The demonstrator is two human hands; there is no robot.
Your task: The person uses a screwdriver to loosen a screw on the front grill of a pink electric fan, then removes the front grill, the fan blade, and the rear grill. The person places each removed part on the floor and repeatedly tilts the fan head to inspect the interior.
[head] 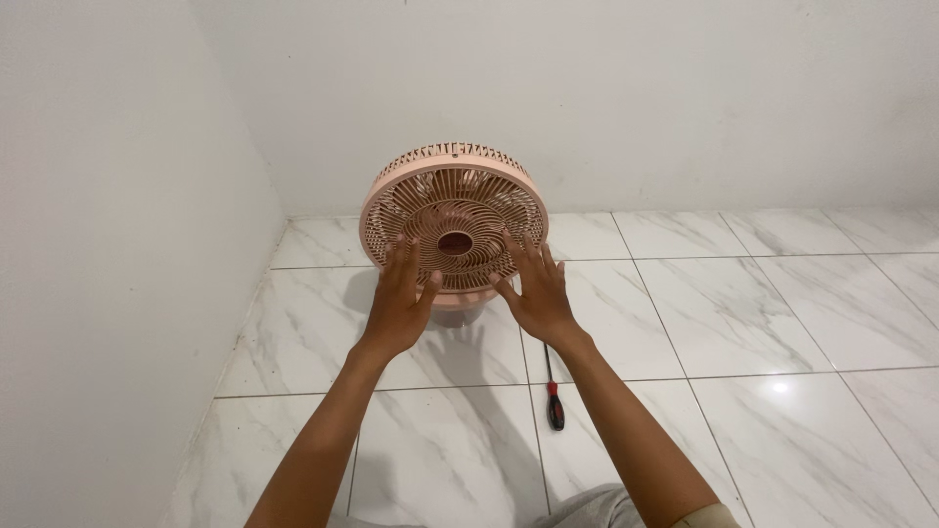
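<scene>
A round pink plastic fan point(455, 227) with a swirled front grille stands upright on the white marble-tiled floor point(743, 323) near the corner of the walls. The left hand point(399, 298) and right hand point(536, 288) rest flat against the lower grille, fingers spread apart, gripping nothing. It looks light and rigid, but the thin ribs seem fragile, so the thick outer rim seems the safer hold; a red-and-black screwdriver point(554, 396) lies nearby.

Fan point(455, 230) on floor point(782, 313) near corner, screwdriver point(554, 401) before it, perhaps slightly right.
</scene>
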